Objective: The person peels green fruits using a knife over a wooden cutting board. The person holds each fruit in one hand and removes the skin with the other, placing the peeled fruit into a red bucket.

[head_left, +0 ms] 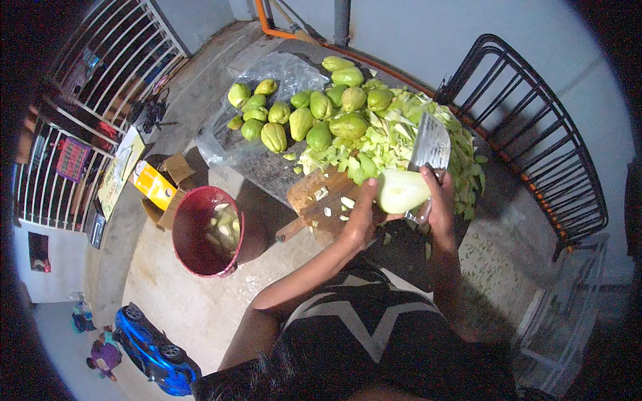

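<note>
My left hand (360, 215) cradles a pale, peeled chayote-like fruit (400, 190) from the left, above the wooden board (304, 195). My right hand (438, 207) grips a metal cleaver (429, 140), blade upward, beside the fruit's right end; whether the blade touches it is unclear. Small white pieces (346, 202) lie on the board. Behind it, a large heap of pale green peelings (461, 177) covers much of the dark work surface (257, 174). Several whole green chayotes (301, 121) rest farther back, some on clear plastic (224, 144).
A red bucket (194, 244) with pale pieces stands left. Beyond are a cardboard box (175, 167) with an orange packet, white grilles (124, 60) and a blue toy car (157, 351). Black folded metal frames (521, 127) lean at right beside a clear plastic bin (562, 321).
</note>
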Demonstrator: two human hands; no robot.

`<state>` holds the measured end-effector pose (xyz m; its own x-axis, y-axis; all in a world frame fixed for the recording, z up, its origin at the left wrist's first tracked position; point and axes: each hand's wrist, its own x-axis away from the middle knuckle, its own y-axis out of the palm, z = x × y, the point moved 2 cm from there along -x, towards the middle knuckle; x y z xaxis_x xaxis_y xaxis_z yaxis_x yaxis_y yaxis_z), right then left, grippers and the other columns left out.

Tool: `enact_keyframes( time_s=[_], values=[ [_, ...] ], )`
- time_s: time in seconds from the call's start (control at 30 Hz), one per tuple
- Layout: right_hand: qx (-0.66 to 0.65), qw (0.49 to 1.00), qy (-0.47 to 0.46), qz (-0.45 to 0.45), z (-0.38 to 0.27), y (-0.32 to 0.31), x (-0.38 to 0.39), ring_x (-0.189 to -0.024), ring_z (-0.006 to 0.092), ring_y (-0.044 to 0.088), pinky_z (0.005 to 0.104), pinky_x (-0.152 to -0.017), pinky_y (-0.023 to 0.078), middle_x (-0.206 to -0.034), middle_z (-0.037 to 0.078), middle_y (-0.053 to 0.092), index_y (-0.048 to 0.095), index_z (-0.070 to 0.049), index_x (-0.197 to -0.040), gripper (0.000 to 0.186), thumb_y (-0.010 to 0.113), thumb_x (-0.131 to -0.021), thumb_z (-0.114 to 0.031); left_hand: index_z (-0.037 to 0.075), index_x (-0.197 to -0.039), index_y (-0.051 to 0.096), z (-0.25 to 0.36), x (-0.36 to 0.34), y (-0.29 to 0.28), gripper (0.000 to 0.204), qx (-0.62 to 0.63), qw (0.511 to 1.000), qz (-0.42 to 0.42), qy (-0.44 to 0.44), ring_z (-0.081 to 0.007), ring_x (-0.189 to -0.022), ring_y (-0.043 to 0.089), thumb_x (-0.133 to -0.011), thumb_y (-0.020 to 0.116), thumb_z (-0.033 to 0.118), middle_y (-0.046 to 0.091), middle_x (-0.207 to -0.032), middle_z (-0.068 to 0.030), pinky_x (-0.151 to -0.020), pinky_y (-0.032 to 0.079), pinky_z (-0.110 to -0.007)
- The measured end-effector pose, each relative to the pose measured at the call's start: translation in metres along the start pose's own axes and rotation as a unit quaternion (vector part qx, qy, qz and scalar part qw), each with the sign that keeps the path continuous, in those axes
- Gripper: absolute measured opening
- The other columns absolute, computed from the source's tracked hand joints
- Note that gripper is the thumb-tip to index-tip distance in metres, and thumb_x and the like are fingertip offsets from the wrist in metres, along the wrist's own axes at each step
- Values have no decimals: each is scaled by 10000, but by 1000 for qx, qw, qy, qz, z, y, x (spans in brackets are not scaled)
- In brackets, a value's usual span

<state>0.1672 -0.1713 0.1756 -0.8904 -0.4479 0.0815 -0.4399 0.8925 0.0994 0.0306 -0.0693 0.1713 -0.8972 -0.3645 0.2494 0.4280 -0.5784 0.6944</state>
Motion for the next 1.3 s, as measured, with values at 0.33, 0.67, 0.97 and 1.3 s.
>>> enact_keyframes(
  time_s=[0.33,0.67,0.97,1.3],
  values=[
    [84,986,-70,-123,-32,63,10,-532,82,486,243,-476,400,-704,-2,558,551,-23,-880,226,680,-811,-195,49,-1328,379,42,28,-24,646,141,960,-127,-207,-423,-1045,551,-905,387,537,535,-1206,-195,-902,454,-530],
    [168,973,42,-150,-91,26,51,-383,67,409,233,-359,310,-507,-7,476,511,-34,-809,231,606,-851,-239,47,-1294,388,112,27,-29,582,178,980,36,86,-298,-1136,519,-867,541,412,511,-1239,-159,-984,409,-492],
    [200,950,47,-234,-73,47,76,-416,85,429,239,-418,353,-523,-7,468,493,-42,-784,159,543,-875,-162,116,-1247,463,130,7,-24,551,170,965,76,187,-229,-1083,550,-862,529,505,561,-1176,-52,-958,424,-423],
    [183,953,38,-237,-72,55,79,-412,104,449,266,-442,356,-485,6,482,503,-7,-777,299,594,-857,-281,120,-1261,448,132,15,-16,597,150,966,80,195,-227,-1119,521,-842,541,536,535,-1209,-56,-970,399,-429]
  ],
)
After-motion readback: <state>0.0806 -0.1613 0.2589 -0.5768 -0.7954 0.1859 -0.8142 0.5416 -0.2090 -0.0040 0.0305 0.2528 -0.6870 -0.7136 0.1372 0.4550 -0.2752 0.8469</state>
